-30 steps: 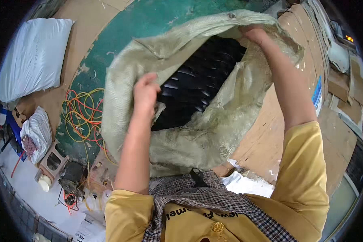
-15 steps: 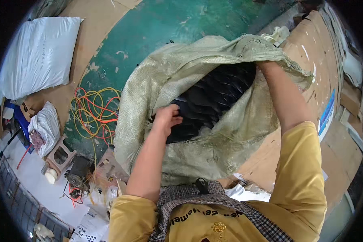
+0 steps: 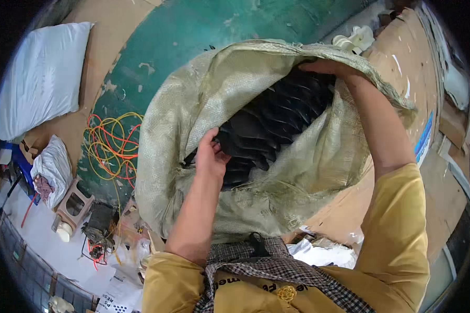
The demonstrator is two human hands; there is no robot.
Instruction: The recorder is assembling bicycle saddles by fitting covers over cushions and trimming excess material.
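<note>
A large pale green woven sack (image 3: 167, 135) lies with its mouth wide, rim folded and creased. Inside is a row of glossy black curved pieces (image 3: 266, 117), nested and overlapping one another; their exact kind is unclear. My left hand (image 3: 212, 156) grips the near left end of the row, thumb on top and fingers curled around the edge. At the far right end, under the sack's rim, my right hand (image 3: 326, 68) is closed around the other end, some of its fingers hidden by the pieces.
Orange and yellow cord (image 3: 112, 143) lies tangled on the green floor (image 3: 156, 47) left of the sack. A full white bag (image 3: 44, 73) rests at the far left. Below it are a smaller white sack (image 3: 55, 167) and a dark motor-like device (image 3: 100, 221). Cream-coloured parts (image 3: 357, 39) sit beyond the sack.
The black row has risen and tilted within the sack, showing more separate pieces. My right hand has come up into sight; my left has closed on the near end.
</note>
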